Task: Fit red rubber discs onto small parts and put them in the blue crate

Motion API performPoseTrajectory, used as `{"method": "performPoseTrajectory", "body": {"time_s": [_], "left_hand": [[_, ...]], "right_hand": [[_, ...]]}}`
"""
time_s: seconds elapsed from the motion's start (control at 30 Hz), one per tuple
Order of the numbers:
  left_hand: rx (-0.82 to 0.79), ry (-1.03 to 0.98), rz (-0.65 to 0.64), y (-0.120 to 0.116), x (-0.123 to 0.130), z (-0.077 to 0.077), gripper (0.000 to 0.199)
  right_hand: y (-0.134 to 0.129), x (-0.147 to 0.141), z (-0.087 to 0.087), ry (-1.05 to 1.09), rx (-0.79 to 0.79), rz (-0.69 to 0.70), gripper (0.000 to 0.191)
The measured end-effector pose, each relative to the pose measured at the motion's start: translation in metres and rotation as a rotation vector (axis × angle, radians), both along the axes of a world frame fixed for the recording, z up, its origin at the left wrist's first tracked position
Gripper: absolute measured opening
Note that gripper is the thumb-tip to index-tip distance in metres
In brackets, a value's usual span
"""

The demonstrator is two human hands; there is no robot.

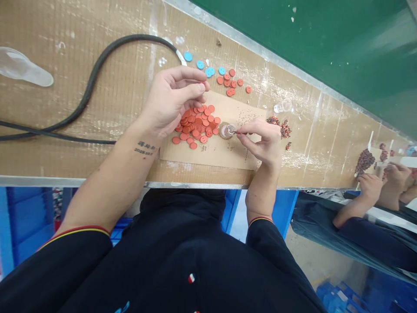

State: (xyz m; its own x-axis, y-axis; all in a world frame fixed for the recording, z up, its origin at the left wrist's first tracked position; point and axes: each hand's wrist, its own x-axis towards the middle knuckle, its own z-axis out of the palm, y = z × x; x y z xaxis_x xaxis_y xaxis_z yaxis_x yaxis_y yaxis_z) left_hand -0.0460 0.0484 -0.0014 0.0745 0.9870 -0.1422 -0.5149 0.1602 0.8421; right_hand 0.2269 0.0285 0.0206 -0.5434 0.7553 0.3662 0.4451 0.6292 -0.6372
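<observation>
From where I stood, the person's left hand [176, 98] hung above a heaped pile of round orange-red discs [197, 121], its thumb and fingertips drawn close together; a speck of red showed at the tips, but I couldn't tell whether they gripped a disc. The right hand [264, 138] had thumb and forefinger pressed on a small, thin dark piece [235, 132], right at the edge of a small clear round container [224, 131]. That container stood just right of the heap, on a flat tan cardboard sheet [221, 158] sprinkled with tiny dark specks. Beyond the sheet lay several bright blue round discs [200, 64] and a looser group of orange-red discs [233, 84]. Clumps of black-and-orange slender pieces [286, 129] sat beside the right hand, near some clear plastic pieces [286, 105]. A thick black cable [93, 80] curved across the left of the glossy brown table [309, 143]; far to the right, a co-worker's hand [369, 187] was near a dark reddish pile [365, 161].
</observation>
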Motion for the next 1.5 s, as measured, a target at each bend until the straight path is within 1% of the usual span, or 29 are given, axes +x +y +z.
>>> {"method": "performPoseTrajectory", "body": {"time_s": [0.13,0.23,0.37,0.5,0.6,0.7,0.77,0.83,0.97,1.07,1.27,1.4,1.5], "left_hand": [[0.053,-0.024,-0.019,0.002,0.000,-0.006,0.032],[0.059,-0.009,-0.023,0.002,0.000,-0.006,0.034],[0.069,-0.017,-0.043,0.001,-0.001,-0.007,0.035],[0.075,-0.013,-0.046,0.001,-0.002,-0.006,0.040],[0.079,-0.031,-0.040,-0.005,0.002,0.003,0.047],[0.070,-0.055,-0.061,-0.016,0.011,0.016,0.045],[0.063,-0.066,-0.087,-0.024,0.019,0.022,0.044],[0.058,-0.081,-0.115,-0.031,0.029,0.024,0.045],[0.057,-0.117,-0.161,-0.041,0.046,0.022,0.046],[0.055,-0.136,-0.178,-0.045,0.053,0.019,0.042],[0.066,-0.181,-0.194,-0.048,0.055,0.021,0.031],[0.050,-0.175,-0.197,-0.049,0.055,0.022,0.032],[0.051,-0.173,-0.191,-0.049,0.056,0.022,0.036]], "right_hand": [[0.000,0.000,0.000,-0.046,-0.013,-0.033,0.013],[0.000,0.000,0.001,-0.064,-0.021,-0.037,0.013],[0.000,-0.001,0.000,-0.033,0.012,-0.017,0.014],[-0.001,-0.003,0.000,0.087,0.063,0.002,0.016],[-0.001,-0.005,-0.001,0.277,0.128,-0.057,0.016],[-0.003,-0.010,-0.004,0.441,0.194,-0.130,0.008],[-0.006,-0.016,-0.006,0.483,0.209,-0.158,0.006],[-0.009,-0.022,-0.006,0.493,0.209,-0.177,0.009],[-0.015,-0.031,-0.003,0.491,0.212,-0.186,0.014],[-0.017,-0.033,-0.001,0.556,0.184,-0.152,0.012],[-0.018,-0.032,-0.001,0.618,0.159,-0.116,0.014],[-0.018,-0.033,-0.001,0.588,0.171,-0.118,0.015],[-0.018,-0.031,-0.003,0.598,0.176,-0.094,0.012]]}}
